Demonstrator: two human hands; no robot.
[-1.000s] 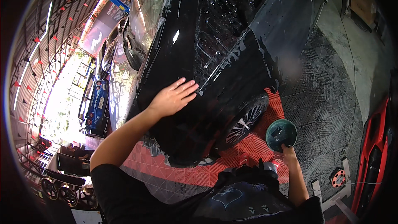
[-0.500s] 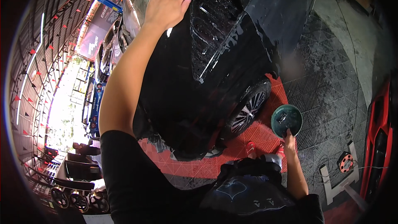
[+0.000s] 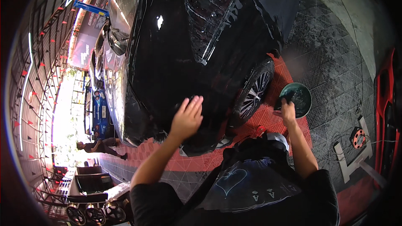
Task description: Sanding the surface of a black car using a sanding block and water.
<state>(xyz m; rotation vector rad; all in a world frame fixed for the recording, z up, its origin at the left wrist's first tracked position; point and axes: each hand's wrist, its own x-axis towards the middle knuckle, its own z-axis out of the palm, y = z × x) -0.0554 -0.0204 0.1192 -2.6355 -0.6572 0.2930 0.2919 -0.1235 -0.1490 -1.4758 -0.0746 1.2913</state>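
Firstly, at the far left, red and black pennants (image 3: 24, 73) are strung beneath the ceiling. Next to them, a person (image 3: 99, 145) in dark clothing is present in the background, with three wheel rims (image 3: 95, 215) below and a blue vehicle (image 3: 100, 111) above.

The black car (image 3: 163, 71) occupies the centre, directly ahead of the wearer; its glossy triangular section (image 3: 209, 21) carries pale streaks and specks. The left hand (image 3: 187, 119) is positioned over the lower bodywork, fingers extended and close together, its grip unclosed. Whether it touches the surface cannot be told. Below is the wearer's dark shirt (image 3: 259, 186), marked with a blue heart outline.

Further right, the spoked wheel (image 3: 256, 91) of the black car stands beside red floor tiles (image 3: 293, 130). Over these, the right hand (image 3: 288, 111) has its grip pinching the near left rim of a green bowl (image 3: 303, 100). The bowl is tilted with its inside in view; a dark item by the fingers is too unclear to identify.

Beyond lie grey floor tiles (image 3: 328, 50), an orange reel (image 3: 358, 139) beside a pale metal stand (image 3: 341, 163), and, at the far right, a red car (image 3: 382, 96), partly visible.
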